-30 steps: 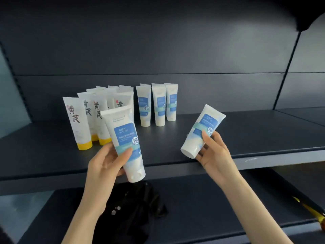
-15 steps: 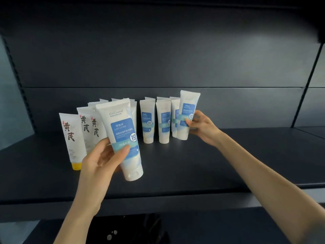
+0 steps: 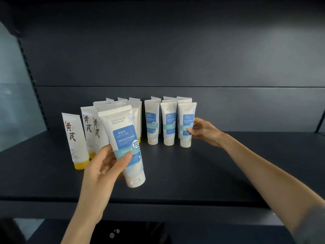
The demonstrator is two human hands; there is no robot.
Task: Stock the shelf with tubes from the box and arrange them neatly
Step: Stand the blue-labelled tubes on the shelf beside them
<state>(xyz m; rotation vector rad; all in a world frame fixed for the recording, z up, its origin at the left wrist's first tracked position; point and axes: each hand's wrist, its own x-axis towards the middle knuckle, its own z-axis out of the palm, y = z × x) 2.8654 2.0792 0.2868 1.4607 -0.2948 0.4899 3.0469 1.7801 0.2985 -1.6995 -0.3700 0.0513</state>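
My left hand [image 3: 105, 166] grips a white tube with a blue label [image 3: 125, 143], held cap down and slightly tilted above the front of the dark shelf [image 3: 175, 182]. My right hand [image 3: 204, 130] holds another blue-label tube [image 3: 186, 125] that stands cap down on the shelf, at the right end of the front row of blue-label tubes [image 3: 161, 123]. More of the same tubes stand behind that row. To the left stands a group of white tubes with yellow caps [image 3: 74, 138], partly hidden by my left hand's tube.
The shelf's back panel [image 3: 175, 59] rises behind the tubes. Bare shelf surface [image 3: 255, 147] stretches to the right of the blue-label group. A black object [image 3: 131, 233] shows on the level below, under the shelf's front edge [image 3: 175, 208].
My right hand has carried its tube from in front of the shelf to the right end of the front blue-label row and set it upright. My left hand's tube has come closer over the shelf.
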